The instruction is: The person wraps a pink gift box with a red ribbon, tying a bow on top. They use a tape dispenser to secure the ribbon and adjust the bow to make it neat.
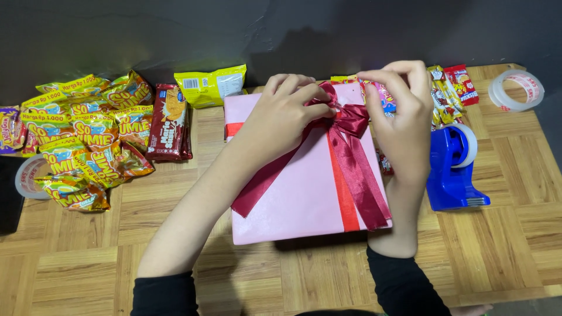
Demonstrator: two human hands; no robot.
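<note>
Flat pink paper-wrapped gift box (298, 199) at frame centre, dark red satin ribbon bow (345, 114) at its upper edge.
Left hand (281, 120) and right hand (401, 117) pinch the bow's loops from either side; tails trail toward the lower frame.

Bow knot (338, 111) partly hidden by fingers (319, 108); tape roll (26, 175) cut off at left

Bright overhead light, sharp focus; dark wall behind, soft shadows.
</note>
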